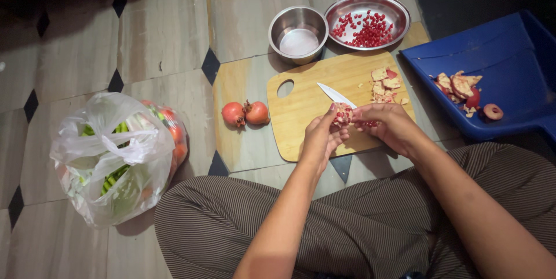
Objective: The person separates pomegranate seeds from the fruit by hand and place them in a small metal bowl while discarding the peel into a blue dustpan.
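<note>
Over the near edge of the wooden cutting board (307, 105), seen from the camera on my head, both my hands meet around a broken piece of pomegranate (341, 114). My left hand (322, 135) curls about it from the left, fingers closed against its pale pith and red seeds, while my right hand (389, 125) closes on it from the right, thumb and fingertips pressing at its edge. A white-bladed knife (335, 95) lies on the board just beyond the piece, its tip pointing up and to the left; I cannot tell whether its handle is held, since my hands cover that end. Near the board's far right corner sits a small heap of peel scraps (384, 85). Beyond the board stand two steel bowls, touching one another: the deeper round bowl (298, 33) on the left, and the shallow oval dish (367, 20) on the right, with loose red seeds (365, 30) spread across it. Left of the board, two whole pomegranates (245, 113) rest side by side on the tiled floor (162, 41). Farther left lies a knotted plastic bag (116, 154) with green stalks and red fruit inside. To my right, a blue plastic dustpan (498, 59) holds more peel pieces (463, 90). My crossed legs in striped trousers (359, 227) fill the foreground.
</note>
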